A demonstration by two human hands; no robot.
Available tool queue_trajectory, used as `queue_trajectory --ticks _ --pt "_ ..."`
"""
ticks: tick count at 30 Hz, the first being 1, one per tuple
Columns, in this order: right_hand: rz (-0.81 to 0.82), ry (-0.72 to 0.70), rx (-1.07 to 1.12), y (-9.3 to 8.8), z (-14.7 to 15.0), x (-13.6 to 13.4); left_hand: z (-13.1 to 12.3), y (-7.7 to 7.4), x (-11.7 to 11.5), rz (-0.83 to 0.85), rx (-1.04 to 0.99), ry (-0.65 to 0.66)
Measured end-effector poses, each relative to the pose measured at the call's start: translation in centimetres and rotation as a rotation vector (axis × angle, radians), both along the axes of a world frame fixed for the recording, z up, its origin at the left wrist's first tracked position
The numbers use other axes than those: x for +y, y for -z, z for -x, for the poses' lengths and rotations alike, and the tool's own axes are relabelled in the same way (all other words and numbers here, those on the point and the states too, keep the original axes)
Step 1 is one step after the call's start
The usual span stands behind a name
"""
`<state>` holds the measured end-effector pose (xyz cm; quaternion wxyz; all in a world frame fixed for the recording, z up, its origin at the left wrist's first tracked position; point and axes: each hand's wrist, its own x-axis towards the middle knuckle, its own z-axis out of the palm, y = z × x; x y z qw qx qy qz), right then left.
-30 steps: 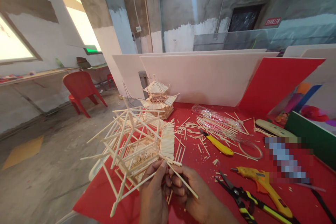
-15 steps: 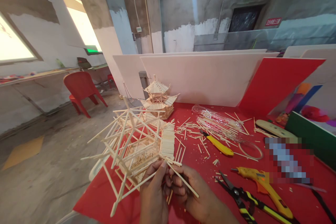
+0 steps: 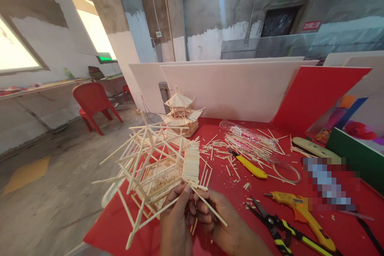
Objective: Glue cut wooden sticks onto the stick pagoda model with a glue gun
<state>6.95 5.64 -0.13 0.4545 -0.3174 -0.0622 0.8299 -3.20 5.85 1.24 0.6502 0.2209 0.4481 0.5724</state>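
A half-built pavilion model of thin wooden sticks (image 3: 191,164) stands at the near left of the red table, one roof side covered with a row of sticks. At its near right corner, my left hand (image 3: 177,212) pinches the frame where several sticks meet. My right hand (image 3: 223,218) is closed at the same corner, thumb and fingers on a wooden stick (image 3: 215,211) that slants down to the right. The fingertips of both hands almost touch and partly hide the joint. Behind stands a smaller finished-looking stick pagoda (image 3: 179,102).
On the red tabletop (image 3: 240,244) lie loose sticks in a clear plastic bag (image 3: 249,138), a yellow utility knife (image 3: 250,166), a yellow glue gun (image 3: 303,208) and black-yellow pliers (image 3: 277,224). White boards (image 3: 228,92) stand along the back. A red chair (image 3: 94,102) is at left.
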Motion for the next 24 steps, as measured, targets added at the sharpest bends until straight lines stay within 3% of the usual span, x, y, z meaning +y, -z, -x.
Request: queue_trajectory --ticks 24 --pt "0.008 0.001 -0.019 -0.06 -0.09 -0.05 -0.04 -0.29 -0.19 -0.003 -0.008 -0.002"
